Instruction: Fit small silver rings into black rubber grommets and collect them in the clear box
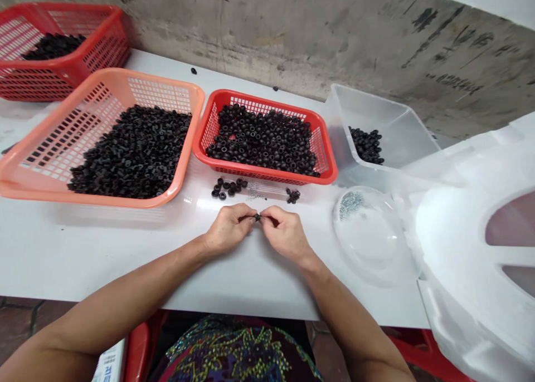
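My left hand (230, 226) and my right hand (285, 230) meet over the white table, fingertips pinched together. Between them is a small black part (257, 218), mostly covered by the fingers, so its exact shape is hard to make out. Both hands grip it from opposite sides. Just beyond my left hand lies a loose group of round black parts with holes (228, 187). Tiny clear or silvery pieces (254, 192) are scattered beside them. A small cluster of black parts (292, 195) sits past my right hand.
Behind my hands stands a red basket (267, 173) of round black parts. An orange basket (171, 195) of small black pieces is left, another red basket (104, 48) farther back. On the right are a clear bin (401, 131), a clear round dish (376, 248) and white foam (451, 226).
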